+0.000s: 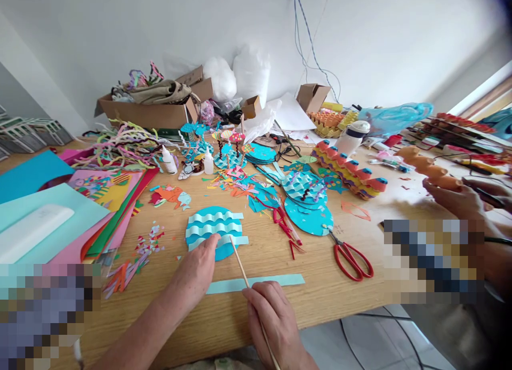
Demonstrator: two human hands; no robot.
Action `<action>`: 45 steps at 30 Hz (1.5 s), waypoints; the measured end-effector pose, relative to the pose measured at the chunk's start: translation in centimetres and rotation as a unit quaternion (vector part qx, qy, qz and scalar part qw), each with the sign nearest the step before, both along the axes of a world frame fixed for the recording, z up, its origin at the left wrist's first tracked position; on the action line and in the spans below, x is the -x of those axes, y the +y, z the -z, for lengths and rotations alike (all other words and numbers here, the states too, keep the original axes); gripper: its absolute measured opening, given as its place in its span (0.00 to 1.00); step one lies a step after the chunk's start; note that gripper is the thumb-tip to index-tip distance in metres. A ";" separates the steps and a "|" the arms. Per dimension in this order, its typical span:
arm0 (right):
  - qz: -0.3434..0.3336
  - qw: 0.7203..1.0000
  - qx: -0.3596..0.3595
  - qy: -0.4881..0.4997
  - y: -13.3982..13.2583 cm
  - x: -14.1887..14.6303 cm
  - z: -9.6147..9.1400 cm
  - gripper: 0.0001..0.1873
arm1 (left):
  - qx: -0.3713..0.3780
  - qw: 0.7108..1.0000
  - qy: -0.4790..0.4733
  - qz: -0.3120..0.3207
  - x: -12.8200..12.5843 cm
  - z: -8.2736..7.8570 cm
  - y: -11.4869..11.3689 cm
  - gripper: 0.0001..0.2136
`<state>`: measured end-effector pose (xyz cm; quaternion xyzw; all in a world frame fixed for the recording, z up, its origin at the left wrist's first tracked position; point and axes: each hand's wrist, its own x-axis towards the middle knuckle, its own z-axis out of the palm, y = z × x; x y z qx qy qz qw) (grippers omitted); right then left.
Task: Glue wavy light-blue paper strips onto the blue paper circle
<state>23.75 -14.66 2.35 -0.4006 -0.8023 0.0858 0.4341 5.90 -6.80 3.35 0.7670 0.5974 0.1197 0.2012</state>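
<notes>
A blue paper disc [214, 255] lies before me with three wavy light-blue paper strips [216, 229] across it, their ends sticking out past its right edge. My left hand [202, 260] is closed at the lowest strip, its fingertips pinching or pressing the strip against the disc; the thumb and fingers partly hide it. My right hand [272, 311] is wrapped round a thin wooden stick [239, 260], whose far tip touches the lowest strip just right of my left fingers. A flat light-blue paper strip [290, 281] rests on the table, passing behind the stick.
Red-handled scissors [354, 259] lie right, beside more blue discs [308, 215]. Glue bottles [168, 161], paper scraps [150, 244] and coloured sheets [104, 231] are left and behind. At right, another person's hand [456, 199] holds an orange egg-carton piece [430, 167].
</notes>
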 end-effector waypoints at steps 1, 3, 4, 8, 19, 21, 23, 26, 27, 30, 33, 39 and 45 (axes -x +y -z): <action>-0.001 1.000 0.000 -0.001 0.0 0.0 0.0 0.16 | -0.002 1.000 -0.002 0.001 0.0 0.0 0.0 0.20; -0.001 1.000 -0.004 -0.001 0.1 0.1 0.0 0.16 | -0.003 1.000 -0.006 0.004 0.0 0.0 -0.1 0.20; 0.001 1.000 -0.007 -0.001 0.1 0.1 0.0 0.16 | -0.002 1.000 -0.007 0.004 0.0 -0.1 -0.1 0.20; 0.004 1.000 -0.011 -0.009 0.2 0.1 -0.2 0.15 | -0.005 1.000 -0.010 0.004 -0.1 0.0 0.0 0.21; 0.004 1.000 -0.009 -0.015 0.3 0.3 -0.1 0.14 | -0.012 1.000 -0.017 0.001 -0.1 -0.2 -0.1 0.21; 0.003 1.000 -0.006 -0.018 0.3 0.4 0.0 0.14 | -0.024 0.999 -0.021 0.001 -0.1 0.0 -0.1 0.22; 0.005 1.000 -0.005 -0.020 0.3 0.4 -0.1 0.14 | -0.031 0.999 -0.021 -0.001 0.0 0.2 -0.1 0.22; 0.006 1.000 -0.010 -0.023 0.3 0.5 -0.1 0.14 | -0.028 1.000 -0.014 -0.001 0.0 0.5 -0.1 0.21; 0.006 1.000 -0.010 -0.025 0.3 0.5 -0.2 0.14 | -0.028 1.000 -0.012 0.000 0.0 0.5 -0.1 0.22; 0.005 0.999 -0.010 -0.031 0.4 0.5 -0.2 0.13 | -0.036 0.999 -0.014 0.004 0.1 0.6 -0.2 0.22; 0.008 0.999 -0.011 -0.035 0.4 0.5 -0.3 0.14 | -0.044 0.999 -0.021 0.010 0.1 0.6 -0.2 0.21; 0.017 0.999 -0.011 -0.045 0.5 0.6 -0.3 0.14 | -0.045 0.998 -0.030 0.013 0.2 0.7 -0.3 0.22; 0.023 0.998 -0.004 -0.053 0.5 0.7 -0.1 0.13 | -0.042 0.998 -0.032 0.014 0.3 0.8 -0.3 0.21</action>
